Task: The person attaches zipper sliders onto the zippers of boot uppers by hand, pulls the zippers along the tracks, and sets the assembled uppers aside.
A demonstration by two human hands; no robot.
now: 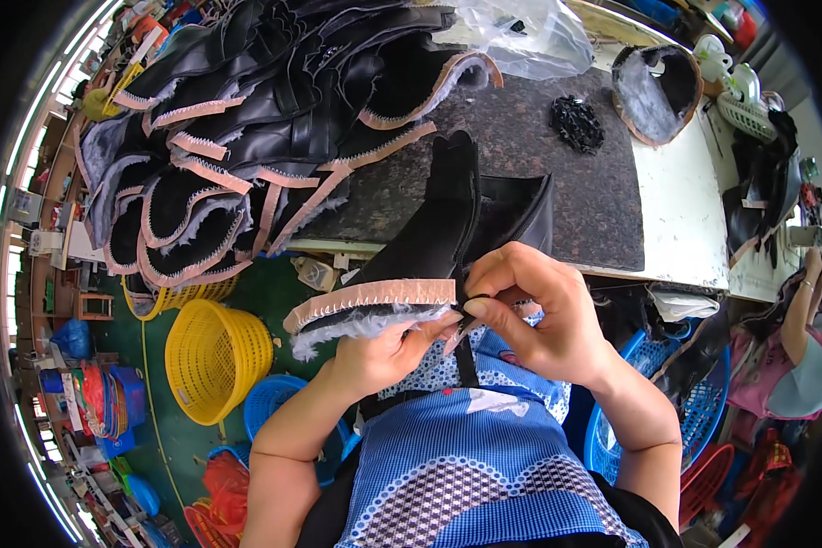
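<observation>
A black boot upper [420, 224] stands tilted in front of me, its lower part against the table's near edge. A tan strip [374, 297] is stitched along its rim with pale zigzag thread, and grey fluffy lining [356, 327] sticks out below. My left hand [384, 356] grips the upper's rim from beneath, thumb and fingers closed on it. My right hand [543, 315] pinches at the black edge close to the left fingertips. What lies between the right finger and thumb is too small to make out.
A heap of similar black uppers [274, 119] covers the table's left. A dark stone slab [539, 210], a black tangled bundle [576, 124], a fur-lined piece [658, 91] and clear plastic [530, 36] lie beyond. Yellow [215, 361] and blue baskets [612, 429] stand below; another person [799, 356] works at right.
</observation>
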